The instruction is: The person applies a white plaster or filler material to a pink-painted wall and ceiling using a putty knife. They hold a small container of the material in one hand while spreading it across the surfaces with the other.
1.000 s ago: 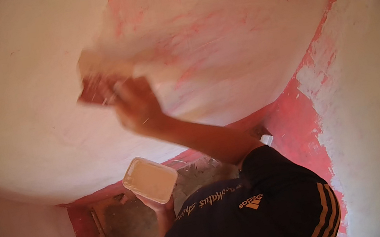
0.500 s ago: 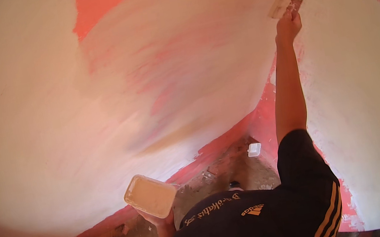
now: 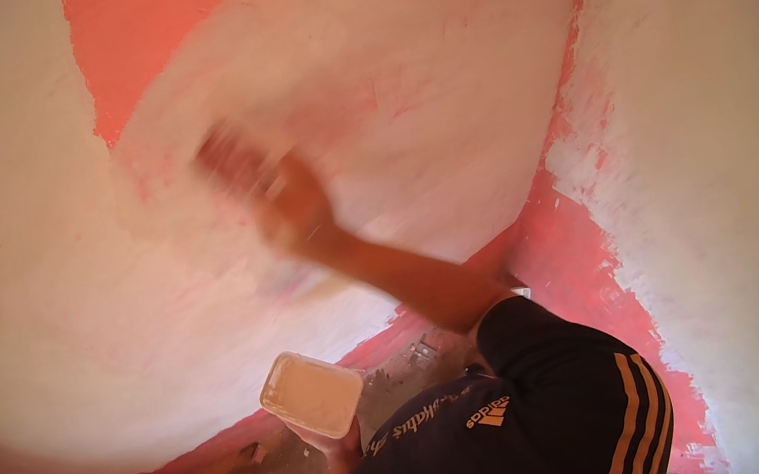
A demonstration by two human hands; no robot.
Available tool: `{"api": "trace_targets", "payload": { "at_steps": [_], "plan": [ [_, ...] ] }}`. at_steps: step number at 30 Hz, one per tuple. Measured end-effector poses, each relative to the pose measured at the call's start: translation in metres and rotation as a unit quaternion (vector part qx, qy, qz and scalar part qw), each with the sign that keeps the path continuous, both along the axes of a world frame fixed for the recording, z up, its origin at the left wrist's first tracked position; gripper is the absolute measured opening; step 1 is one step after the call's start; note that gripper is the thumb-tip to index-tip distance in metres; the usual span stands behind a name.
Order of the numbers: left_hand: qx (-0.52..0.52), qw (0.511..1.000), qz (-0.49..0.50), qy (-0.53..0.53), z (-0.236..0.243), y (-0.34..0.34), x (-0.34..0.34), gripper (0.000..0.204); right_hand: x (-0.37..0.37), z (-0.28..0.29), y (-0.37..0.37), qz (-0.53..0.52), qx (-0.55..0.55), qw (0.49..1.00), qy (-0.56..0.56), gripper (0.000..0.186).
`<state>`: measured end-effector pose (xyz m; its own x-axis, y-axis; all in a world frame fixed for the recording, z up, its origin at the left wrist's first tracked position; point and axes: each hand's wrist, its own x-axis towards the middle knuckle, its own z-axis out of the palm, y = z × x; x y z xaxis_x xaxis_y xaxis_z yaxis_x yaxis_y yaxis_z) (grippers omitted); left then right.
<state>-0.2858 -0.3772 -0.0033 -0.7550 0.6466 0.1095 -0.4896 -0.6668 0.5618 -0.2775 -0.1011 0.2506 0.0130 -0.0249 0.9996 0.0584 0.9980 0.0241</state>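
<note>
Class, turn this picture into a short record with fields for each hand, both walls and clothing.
Left hand: holds a rectangular tub from below
Right hand: raised before the front wall, holding a tool, motion-blurred
Front wall: mostly pale, red patch near top
Right-side wall: pale area with ragged edge against red
Clothing: dark top, orange sleeve stripes

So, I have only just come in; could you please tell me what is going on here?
A person's right hand holds a flat tool up at the wall; both are blurred, so contact is unclear. The left hand supports a pale rectangular tub lower down. Much of the wall is pale, with a bare-looking pink patch near the top.
</note>
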Motion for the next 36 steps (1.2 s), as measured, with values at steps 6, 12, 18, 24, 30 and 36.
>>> {"api": "trace_targets", "payload": {
  "at_steps": [6, 12, 18, 24, 30, 36],
  "plan": [
    [0.012, 0.999, 0.014, -0.046, 0.001, 0.015, 0.007, 0.052, -0.006, -0.071, -0.011, 0.216, -0.083, 0.969, -0.091, 0.016],
    [0.018, 0.995, 0.048, -0.091, -0.019, -0.009, -0.034, 0.054, 0.147, -0.004, 0.138, -0.206, -0.339, 0.881, 0.257, 0.031],
    [0.007, 0.997, 0.027, -0.078, -0.023, -0.049, -0.091, 0.055, 0.022, -0.040, 0.068, -0.188, -0.198, 0.947, 0.171, 0.015],
    [0.014, 0.996, 0.026, -0.081, -0.026, -0.053, -0.110, 0.059, -0.121, -0.128, -0.099, 0.077, -0.106, 0.988, -0.082, 0.023],
    [0.008, 0.998, 0.034, -0.060, -0.041, -0.041, -0.086, 0.061, 0.012, -0.106, 0.001, 0.084, -0.097, 0.991, 0.040, 0.011],
    [0.030, 0.997, -0.035, -0.066, -0.031, 0.053, -0.008, 0.058, 0.283, -0.034, 0.238, -0.234, -0.309, 0.896, 0.218, 0.021]
  ]
}}
